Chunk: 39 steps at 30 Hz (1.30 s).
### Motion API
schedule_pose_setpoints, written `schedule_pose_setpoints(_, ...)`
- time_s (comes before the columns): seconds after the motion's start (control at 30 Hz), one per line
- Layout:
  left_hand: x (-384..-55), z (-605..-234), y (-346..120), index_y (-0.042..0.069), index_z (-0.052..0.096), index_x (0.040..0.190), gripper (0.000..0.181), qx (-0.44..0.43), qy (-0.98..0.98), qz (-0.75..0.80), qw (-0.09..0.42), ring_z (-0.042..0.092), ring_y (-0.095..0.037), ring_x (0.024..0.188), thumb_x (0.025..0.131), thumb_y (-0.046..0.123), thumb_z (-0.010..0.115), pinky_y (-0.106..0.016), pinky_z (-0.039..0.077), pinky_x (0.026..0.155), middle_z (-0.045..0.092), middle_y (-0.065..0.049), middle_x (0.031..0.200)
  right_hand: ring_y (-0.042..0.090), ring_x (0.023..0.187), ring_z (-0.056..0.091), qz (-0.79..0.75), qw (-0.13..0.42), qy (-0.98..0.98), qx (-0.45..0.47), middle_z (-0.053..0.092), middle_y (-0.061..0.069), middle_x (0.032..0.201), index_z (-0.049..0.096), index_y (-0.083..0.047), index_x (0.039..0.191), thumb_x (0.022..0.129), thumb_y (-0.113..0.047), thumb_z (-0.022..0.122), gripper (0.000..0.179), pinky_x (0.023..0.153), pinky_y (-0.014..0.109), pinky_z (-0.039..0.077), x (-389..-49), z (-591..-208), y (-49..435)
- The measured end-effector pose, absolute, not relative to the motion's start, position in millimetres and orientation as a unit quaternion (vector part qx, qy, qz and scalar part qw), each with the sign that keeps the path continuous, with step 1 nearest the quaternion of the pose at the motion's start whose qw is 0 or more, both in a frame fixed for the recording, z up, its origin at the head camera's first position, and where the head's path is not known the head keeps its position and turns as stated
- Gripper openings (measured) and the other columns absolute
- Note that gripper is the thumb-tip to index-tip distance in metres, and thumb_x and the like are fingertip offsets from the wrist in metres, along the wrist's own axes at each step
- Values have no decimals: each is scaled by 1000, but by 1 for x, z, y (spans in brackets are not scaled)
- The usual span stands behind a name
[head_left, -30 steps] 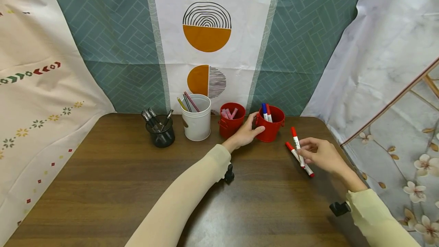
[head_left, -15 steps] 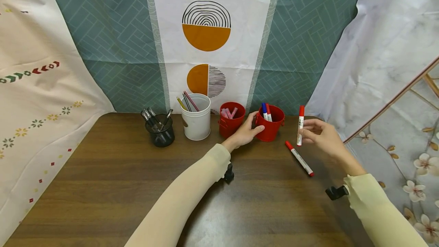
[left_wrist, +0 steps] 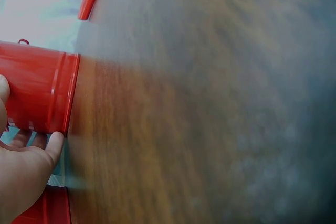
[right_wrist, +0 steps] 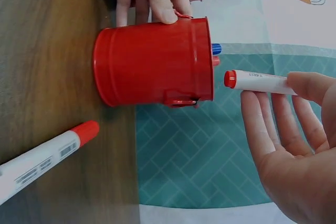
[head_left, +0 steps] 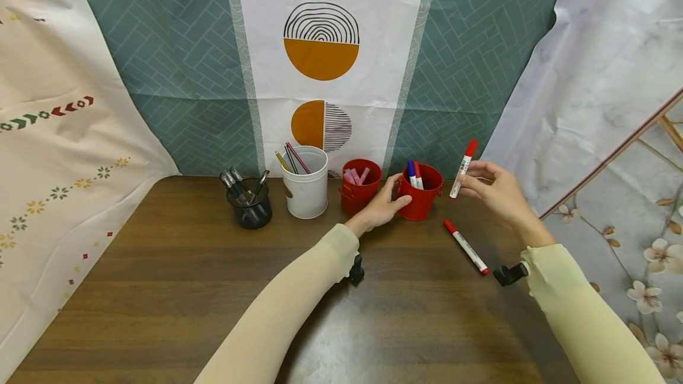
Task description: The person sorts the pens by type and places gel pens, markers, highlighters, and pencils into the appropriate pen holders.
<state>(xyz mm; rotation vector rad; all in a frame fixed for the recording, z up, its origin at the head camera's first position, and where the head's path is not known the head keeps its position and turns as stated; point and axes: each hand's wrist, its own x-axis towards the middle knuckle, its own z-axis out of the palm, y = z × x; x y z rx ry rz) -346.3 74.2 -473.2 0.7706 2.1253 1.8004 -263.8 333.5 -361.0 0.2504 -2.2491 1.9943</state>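
Observation:
Beside the right red bucket, my left hand holds its left side, thumb at the front and fingers going behind. A blue-capped marker and a red-capped marker stand inside that bucket. Between thumb and fingers, my right hand pinches another red-capped whiteboard marker, tilted with its cap up. Its lower end is apart from the bucket's rim in the right wrist view, where the right hand shows close. One more red-capped marker lies on the table below.
Left of my left hand stands a smaller red bucket with pink sticks. Further left are a white bucket with pencils and a black mesh cup with pens. A patterned cloth hangs behind the wooden table.
My right hand has lifted the marker off the table, away from the other marker, up and toward the right bucket. My left hand has stayed at the bucket.

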Motion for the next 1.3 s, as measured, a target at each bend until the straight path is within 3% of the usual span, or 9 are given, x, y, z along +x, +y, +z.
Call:
schedule_pose_setpoints(0.3,-344,-470,74,21,21,169,71,260,731,617,133,30,-32,159,110,24,60,-51,34,126,32,-10,171,14,89,75,668,87,-734,84,72,1,103,62,3,125,97,-2,77,32,82,32,64,-283,-353,324)
schedule_pose_setpoints(0.57,-332,-446,67,10,22,168,69,263,734,607,155,35,-36,155,109,14,59,-50,39,123,35,-17,169,14,89,75,668,82,-731,109,72,2,103,63,1,123,97,-1,76,30,81,31,64,-297,-351,319)
schedule_pose_setpoints(1.0,-331,-444,65,11,20,168,71,260,733,607,160,32,-36,157,109,15,59,-51,35,125,32,-17,170,12,86,76,665,77,-732,123,73,0,98,61,5,121,96,4,74,28,79,29,64,-312,-365,311)
schedule_pose_setpoints(1.3,-345,-471,74,20,21,169,71,259,737,611,129,32,-33,158,110,26,60,-51,35,125,32,-11,171,13,87,76,650,71,-748,112,72,1,100,62,2,122,97,1,75,29,81,31,64,-320,-374,309)
